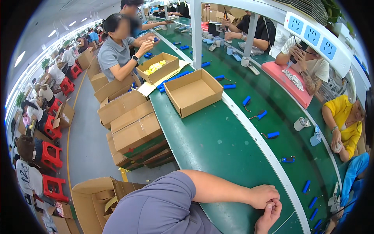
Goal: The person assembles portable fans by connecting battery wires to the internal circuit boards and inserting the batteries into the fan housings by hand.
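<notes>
My left hand [263,196] reaches in from a grey sleeve and lies over the green bench, its fingers curled closed. Close against it is my right hand [269,218], coming up from the lower edge with bent fingers meeting the left fingertips. Anything between the fingers is hidden. Both hands are beside the pale metal rail [269,165]. Beyond this rail, blue battery packs [274,135] with short wires lie scattered on the green conveyor belt [249,152]. Farther up the bench stands an open, shallow cardboard box [194,103] with a bare bottom.
A second box [150,80] holds yellow pieces; a co-worker [117,50] handles a small blue part beside it. Stacked cartons [136,132] stand left of the bench. A white post [196,35] and power strip [311,37] rise above. Workers sit across the belt.
</notes>
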